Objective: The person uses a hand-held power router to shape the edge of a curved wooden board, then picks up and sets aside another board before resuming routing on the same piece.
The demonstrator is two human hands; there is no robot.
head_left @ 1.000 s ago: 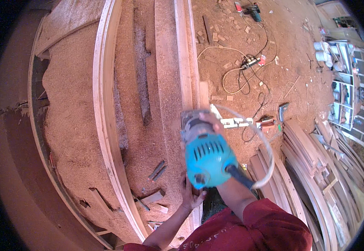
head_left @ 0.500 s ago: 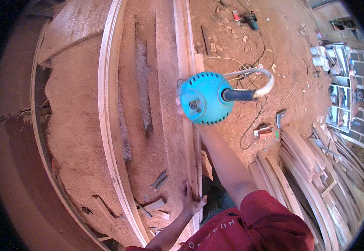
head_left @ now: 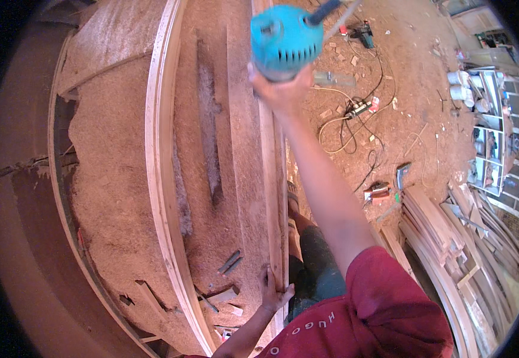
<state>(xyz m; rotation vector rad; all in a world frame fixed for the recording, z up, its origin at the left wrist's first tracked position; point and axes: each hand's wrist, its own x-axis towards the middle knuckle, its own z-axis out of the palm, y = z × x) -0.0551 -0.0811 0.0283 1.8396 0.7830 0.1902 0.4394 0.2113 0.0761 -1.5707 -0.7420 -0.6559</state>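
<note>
A teal handheld router (head_left: 286, 39) with a dark cord sleeve rests at the far part of a long, narrow wooden board (head_left: 275, 215). My right hand (head_left: 280, 86) is closed around the router's lower body, with that arm stretched far forward. At the near end, my left hand (head_left: 274, 290) grips the same board, fingers along its left side and thumb across toward the right. The router's base and cutter are hidden from this view.
Left of the board lies a sawdust-covered work surface (head_left: 110, 197) bearing a long moulded wooden strip (head_left: 163, 179) and two small dark tools (head_left: 229, 262). Cords and a power strip (head_left: 359, 110) lie on the floor. Stacked boards (head_left: 432, 238) stand at right.
The router and my right hand have moved forward along the board, away from me, and my right arm has straightened. My left hand stays at the near end.
</note>
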